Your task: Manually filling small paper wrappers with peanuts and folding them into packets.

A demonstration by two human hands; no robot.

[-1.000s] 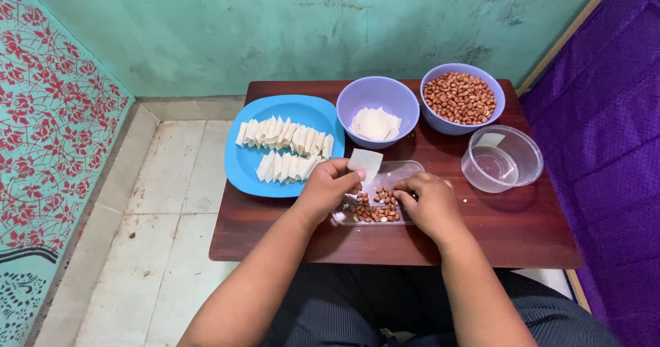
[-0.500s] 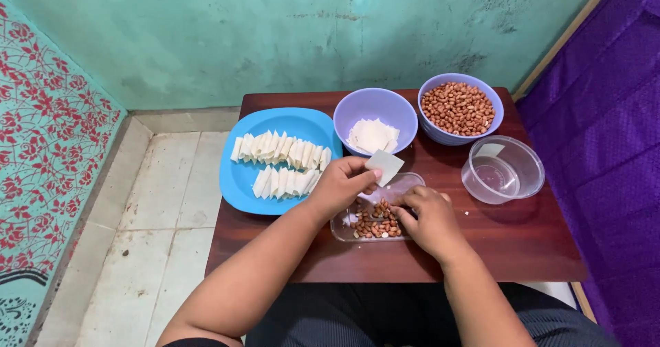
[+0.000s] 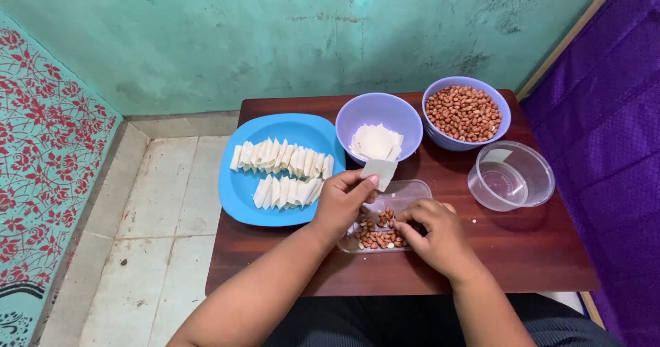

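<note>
The left hand pinches a white wrapper square in a closed grip above the clear tray — which sits mid-desk. The right hand reaches into the tray's peanuts, fingertips gathered on them — grip partly hidden.

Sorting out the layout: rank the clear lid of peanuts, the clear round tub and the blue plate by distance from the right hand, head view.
1. Clear lid of peanuts, under the right hand.
2. Clear round tub, to its right.
3. Blue plate, far left.
</note>
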